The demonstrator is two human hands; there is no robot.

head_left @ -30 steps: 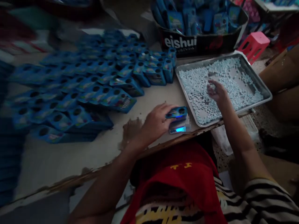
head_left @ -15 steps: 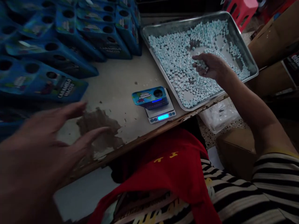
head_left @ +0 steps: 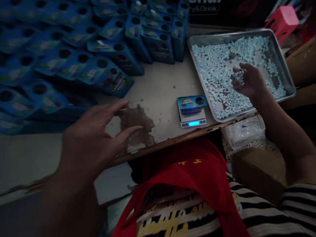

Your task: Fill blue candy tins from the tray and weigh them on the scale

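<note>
My right hand (head_left: 248,80) is over the metal tray (head_left: 271,113) at the right, its fingers curled round some small pale-blue candies. More of these round candies (head_left: 214,72) cover much of the tray floor, with bare patches between them. My left hand (head_left: 93,135) hangs above the table at the left, thumb and fingers apart, holding nothing. A small digital scale (head_left: 193,118) with a lit blue display sits between my hands, close to the table edge. On its platform stands a blue carton (head_left: 191,102) with a round dark hole in its top.
Rows of similar blue cartons (head_left: 111,75) fill the table's back left. The worn table (head_left: 168,112) has a chipped front edge. Beyond the tray is a pink stool (head_left: 283,21). A cardboard box (head_left: 259,171) and a clear plastic bag (head_left: 243,131) are below at the right.
The view has swung left, so the scale, tray and hands appear further right. My right hand has tilted its curled fingers upward over the tray. My left hand stays spread.
</note>
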